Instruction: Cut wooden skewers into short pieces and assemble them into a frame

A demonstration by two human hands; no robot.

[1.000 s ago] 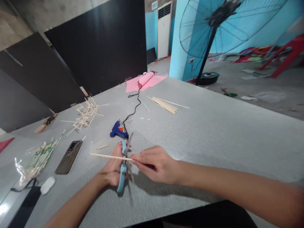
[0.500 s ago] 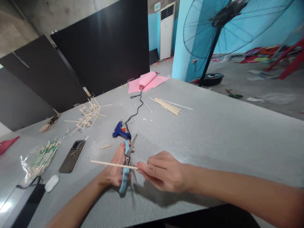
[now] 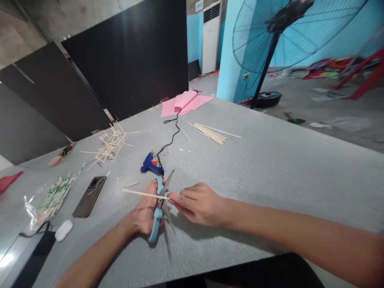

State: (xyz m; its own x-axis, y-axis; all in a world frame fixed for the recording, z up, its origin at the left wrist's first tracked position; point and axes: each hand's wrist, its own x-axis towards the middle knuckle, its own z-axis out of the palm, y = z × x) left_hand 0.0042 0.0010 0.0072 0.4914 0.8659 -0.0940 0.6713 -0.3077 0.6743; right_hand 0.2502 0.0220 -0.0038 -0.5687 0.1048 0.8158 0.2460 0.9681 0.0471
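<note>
Low over the grey table, my left hand [image 3: 145,214] grips a pair of scissors [image 3: 157,216] with light blue handles; the blades point right and stand apart. Between thumb and fingers, my right hand [image 3: 199,205] pinches the right end of a thin wooden stick [image 3: 139,193]. The stick lies across in front of the scissors and my left hand, pointing left. Whether it touches the blades I cannot tell. Beyond the scissors rests a blue hot glue gun [image 3: 151,164] with an orange trigger. A short piece of stick [image 3: 131,185] lies left of it.
A tangled stick structure [image 3: 112,144] stands far left, near bagged sticks [image 3: 57,198], a phone [image 3: 90,197] and a white case [image 3: 64,230]. Loose sticks [image 3: 211,134] lie farther back, with pink paper [image 3: 187,103] behind. The glue gun's black cord [image 3: 172,140] runs across the table.
My right hand has moved slightly up and left with the stick, whose held end is now closer to the scissors. The scissors stay in my left hand, blades apart.
</note>
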